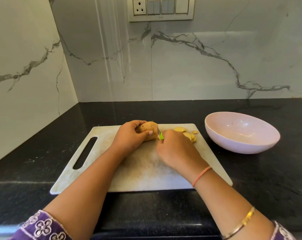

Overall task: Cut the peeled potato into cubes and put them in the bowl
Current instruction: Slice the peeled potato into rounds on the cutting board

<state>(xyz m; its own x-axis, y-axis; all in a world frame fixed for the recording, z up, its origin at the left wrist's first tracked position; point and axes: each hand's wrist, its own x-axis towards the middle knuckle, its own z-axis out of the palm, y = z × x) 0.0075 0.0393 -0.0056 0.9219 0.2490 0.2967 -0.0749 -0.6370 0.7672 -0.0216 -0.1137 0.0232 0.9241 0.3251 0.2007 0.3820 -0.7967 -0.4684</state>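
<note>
potato (146,131) lies on the far half of the white cutting board (98,153), wrapped by the left hand (129,138), whose fingers curl over its top while the thumb presses its near side. touching its right end, the right hand (176,150) is closed round a green-handled knife (161,135), mostly hidden. just beyond that hand, pale potato slices (188,135) lie on the board. off the board to the right, a pale pink bowl (242,134) stands on the black countertop (268,170).
</note>
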